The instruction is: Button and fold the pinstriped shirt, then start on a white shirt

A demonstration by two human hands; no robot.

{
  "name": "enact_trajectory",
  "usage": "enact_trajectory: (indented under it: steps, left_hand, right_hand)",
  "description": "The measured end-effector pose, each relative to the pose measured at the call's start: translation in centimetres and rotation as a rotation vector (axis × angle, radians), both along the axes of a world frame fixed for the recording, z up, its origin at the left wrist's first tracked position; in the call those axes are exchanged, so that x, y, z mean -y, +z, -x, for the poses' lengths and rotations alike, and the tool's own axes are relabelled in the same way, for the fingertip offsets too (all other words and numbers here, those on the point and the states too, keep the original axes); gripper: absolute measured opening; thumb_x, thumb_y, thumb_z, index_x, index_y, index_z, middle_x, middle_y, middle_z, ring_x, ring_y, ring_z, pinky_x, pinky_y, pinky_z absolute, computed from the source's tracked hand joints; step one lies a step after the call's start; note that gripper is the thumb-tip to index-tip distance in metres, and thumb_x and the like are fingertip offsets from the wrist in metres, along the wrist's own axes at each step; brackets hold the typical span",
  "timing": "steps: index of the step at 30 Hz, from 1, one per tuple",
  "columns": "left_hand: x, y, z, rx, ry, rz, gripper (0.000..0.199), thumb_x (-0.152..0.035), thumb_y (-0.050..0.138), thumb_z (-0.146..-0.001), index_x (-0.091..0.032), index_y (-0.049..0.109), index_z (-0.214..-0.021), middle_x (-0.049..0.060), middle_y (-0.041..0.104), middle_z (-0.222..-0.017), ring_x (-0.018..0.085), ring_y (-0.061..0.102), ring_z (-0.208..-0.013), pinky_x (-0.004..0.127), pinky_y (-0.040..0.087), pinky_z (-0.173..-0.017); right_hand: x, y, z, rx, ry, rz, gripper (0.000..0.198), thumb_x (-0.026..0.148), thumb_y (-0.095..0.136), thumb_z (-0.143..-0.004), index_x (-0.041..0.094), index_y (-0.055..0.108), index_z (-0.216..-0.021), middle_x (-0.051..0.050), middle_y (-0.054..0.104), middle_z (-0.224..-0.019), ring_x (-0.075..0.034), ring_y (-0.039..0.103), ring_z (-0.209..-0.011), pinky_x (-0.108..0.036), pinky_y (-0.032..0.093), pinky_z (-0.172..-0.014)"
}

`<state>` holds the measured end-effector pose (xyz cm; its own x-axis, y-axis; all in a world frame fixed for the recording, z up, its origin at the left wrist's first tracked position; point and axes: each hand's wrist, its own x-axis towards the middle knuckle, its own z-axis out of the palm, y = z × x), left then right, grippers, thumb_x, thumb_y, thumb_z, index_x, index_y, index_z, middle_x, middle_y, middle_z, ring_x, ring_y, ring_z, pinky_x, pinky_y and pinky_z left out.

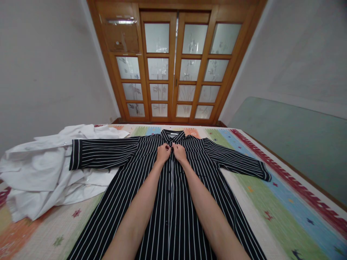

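Note:
A black shirt with white stripes point(151, 202) lies spread face up, its collar point(172, 135) at the far end and both sleeves out to the sides. Just below the collar, my left hand point(163, 152) pinches the front edge of the shirt. My right hand point(179, 151) is closed on the same placket, close beside the left. Whatever button sits between the fingertips is too small to make out. Lower down, the front edges lie side by side, with dark buttons point(166, 223) along one of them.
Crumpled white clothing point(40, 173) lies at the left, partly under the striped sleeve. A patterned, colourful cover point(271, 202) is spread beneath everything. Beyond stand wooden doors with glass panes point(173, 68). A pale green panel point(292, 133) stands along the right side.

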<state>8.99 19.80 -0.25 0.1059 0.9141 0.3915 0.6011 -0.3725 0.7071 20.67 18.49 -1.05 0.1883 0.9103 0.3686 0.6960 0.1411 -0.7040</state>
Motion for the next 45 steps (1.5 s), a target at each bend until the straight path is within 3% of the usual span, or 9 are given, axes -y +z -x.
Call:
enact_trajectory:
  steps: [18, 25, 30, 40, 45]
  left_hand:
    - [0.34, 0.61, 0.05, -0.068, -0.013, -0.025, 0.023, -0.028, 0.061, -0.084, -0.016, 0.074, -0.069, 0.006, 0.073, -0.075, 0.017, 0.065, -0.071, 0.028, 0.046, -0.073]
    - [0.12, 0.37, 0.05, -0.096, -0.012, -0.028, 0.033, -0.029, 0.055, -0.089, -0.014, 0.073, -0.066, 0.009, 0.070, -0.074, 0.017, 0.064, -0.071, 0.029, 0.045, -0.074]
    - [0.01, 0.30, 0.07, -0.091, -0.012, -0.015, 0.028, -0.020, 0.054, -0.087, -0.015, 0.073, -0.067, 0.008, 0.071, -0.077, 0.016, 0.064, -0.072, 0.028, 0.045, -0.074]
    - [-0.10, 0.23, 0.09, -0.053, -0.003, 0.014, 0.021, -0.016, 0.057, -0.083, -0.015, 0.074, -0.069, 0.007, 0.073, -0.080, 0.016, 0.065, -0.075, 0.028, 0.046, -0.075]
    - [0.00, 0.40, 0.21, -0.010, 0.002, 0.024, 0.017, -0.017, 0.060, -0.081, -0.015, 0.074, -0.070, 0.006, 0.074, -0.077, 0.017, 0.066, -0.074, 0.028, 0.047, -0.074]
  right_hand:
    - [0.07, 0.02, -0.09, -0.077, 0.020, -0.036, 0.050, 0.035, 0.035, -0.100, 0.019, 0.069, -0.068, -0.008, 0.068, -0.078, -0.020, 0.061, -0.076, -0.025, 0.041, -0.073]
    - [0.03, -0.03, -0.01, -0.097, 0.010, -0.049, 0.048, 0.034, 0.034, -0.100, 0.018, 0.069, -0.071, -0.008, 0.068, -0.080, -0.021, 0.062, -0.078, -0.027, 0.042, -0.075]
    - [-0.05, -0.08, -0.06, -0.108, 0.030, -0.053, 0.048, 0.033, 0.035, -0.099, 0.017, 0.071, -0.072, -0.009, 0.070, -0.083, -0.020, 0.063, -0.081, -0.027, 0.043, -0.079]
    - [-0.22, -0.41, -0.19, -0.086, 0.032, -0.050, 0.025, 0.013, 0.050, -0.080, 0.018, 0.073, -0.072, -0.005, 0.070, -0.084, -0.017, 0.063, -0.081, -0.026, 0.045, -0.081]
    - [-0.30, -0.46, -0.28, -0.087, 0.037, -0.052, 0.027, 0.009, 0.048, -0.075, 0.019, 0.073, -0.075, -0.003, 0.070, -0.085, -0.017, 0.063, -0.084, -0.027, 0.046, -0.084]
